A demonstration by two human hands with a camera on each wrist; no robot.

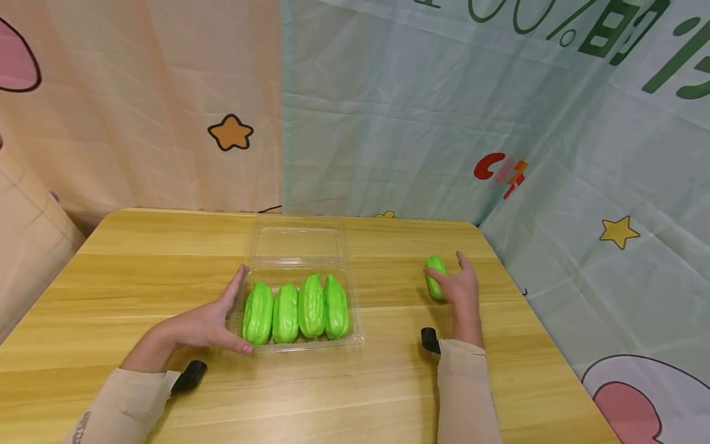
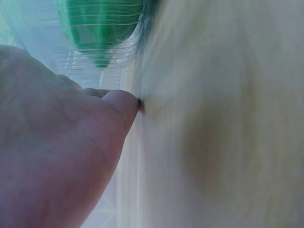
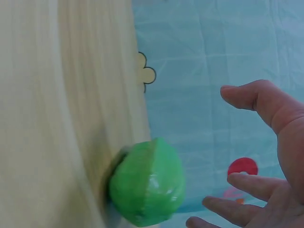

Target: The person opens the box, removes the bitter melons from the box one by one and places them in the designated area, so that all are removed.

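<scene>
I judge loose gourd [image 1: 434, 288] right of box [image 1: 310, 346] light, slick; grip mid-length. Left hand [image 1: 202, 324], right hand [image 1: 461, 288]: fingers apart, contact unclear.

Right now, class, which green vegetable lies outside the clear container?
The lone green vegetable on the table, near the right hand; the other four sit inside the clear container.
</scene>
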